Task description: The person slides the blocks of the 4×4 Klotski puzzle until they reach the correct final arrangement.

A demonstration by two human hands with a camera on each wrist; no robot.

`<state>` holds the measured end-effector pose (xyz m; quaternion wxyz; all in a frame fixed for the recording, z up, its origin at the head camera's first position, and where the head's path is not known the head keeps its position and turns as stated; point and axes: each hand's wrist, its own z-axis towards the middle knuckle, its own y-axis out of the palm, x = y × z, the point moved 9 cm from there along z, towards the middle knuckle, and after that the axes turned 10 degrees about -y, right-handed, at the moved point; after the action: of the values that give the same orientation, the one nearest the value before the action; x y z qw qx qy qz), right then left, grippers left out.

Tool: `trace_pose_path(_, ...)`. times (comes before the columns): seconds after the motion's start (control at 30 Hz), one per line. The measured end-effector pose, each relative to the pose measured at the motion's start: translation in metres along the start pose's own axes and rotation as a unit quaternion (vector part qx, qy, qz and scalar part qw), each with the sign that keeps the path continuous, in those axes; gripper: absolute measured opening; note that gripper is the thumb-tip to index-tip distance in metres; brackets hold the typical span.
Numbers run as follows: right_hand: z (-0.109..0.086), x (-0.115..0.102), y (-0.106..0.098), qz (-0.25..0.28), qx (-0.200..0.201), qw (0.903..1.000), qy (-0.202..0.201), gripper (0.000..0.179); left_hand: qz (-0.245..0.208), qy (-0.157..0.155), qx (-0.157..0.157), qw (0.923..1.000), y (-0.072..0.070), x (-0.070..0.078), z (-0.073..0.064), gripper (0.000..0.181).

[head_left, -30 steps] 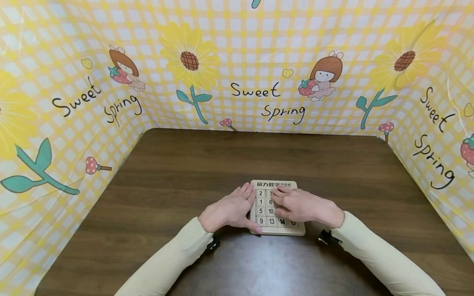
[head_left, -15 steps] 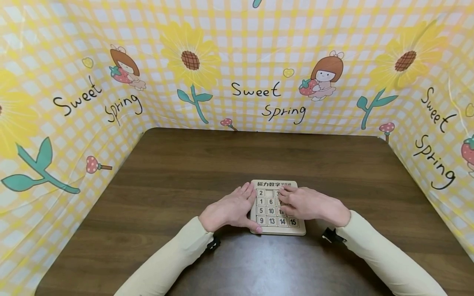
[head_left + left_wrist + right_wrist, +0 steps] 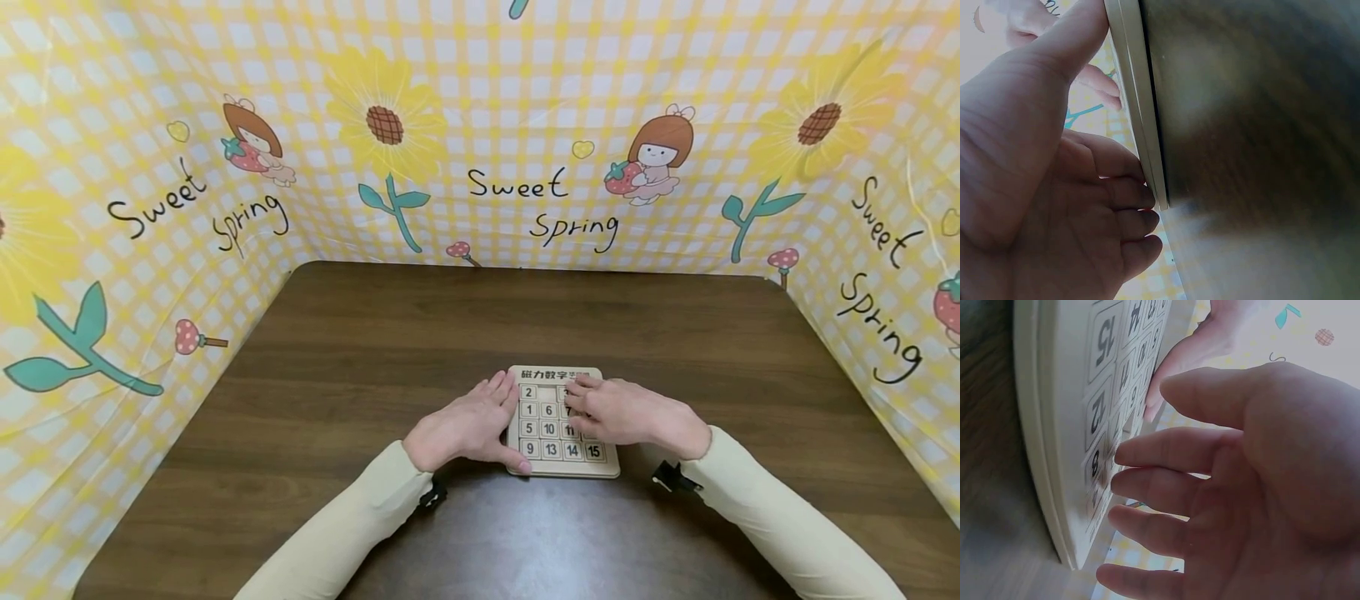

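Note:
A wooden sliding number puzzle (image 3: 570, 468) lies flat on the table, printed with Chinese characters along its far edge. My left hand (image 3: 468, 421) rests along the puzzle's left side, fingers straight against the edge and thumb at the near left corner. Reaching in from the right, my right hand (image 3: 626, 411) touches the upper right tiles with its fingertips and hides several of them. The 3 tile (image 3: 566, 393) is partly under those fingers. Left of it is a bare slot (image 3: 547, 392), with the 2 tile (image 3: 528, 392) beyond. In the right wrist view, the 15 tile (image 3: 1105, 337) and 12 tile (image 3: 1095, 415) show.
The brown wood-grain table (image 3: 375, 333) carries the puzzle near its front. A yellow checked cloth (image 3: 517, 100) with flowers and lettering stands round the back and both sides. A black strap (image 3: 673, 477) sits at my right wrist.
My right hand has moved right, and the 3 tile has slid right with it, baring the slot beside the 2 tile. My left hand has stayed in place.

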<state>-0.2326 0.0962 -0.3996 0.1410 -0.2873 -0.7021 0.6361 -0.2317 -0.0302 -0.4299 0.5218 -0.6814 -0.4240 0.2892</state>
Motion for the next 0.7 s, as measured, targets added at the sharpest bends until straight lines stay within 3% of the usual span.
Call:
trace_pose_path(0.43,0.02,-0.02,0.004,-0.003,-0.002,0.9995,-0.032,0.056,0.005,-0.001,-0.001,1.0,0.001,-0.001,0.001,0.116)
trace_pose_path(0.7,0.03,-0.022,0.01,0.005,-0.011,0.9995,-0.03,0.058,0.006,0.0,-0.001,1.0,0.001,0.0,0.002,0.117)
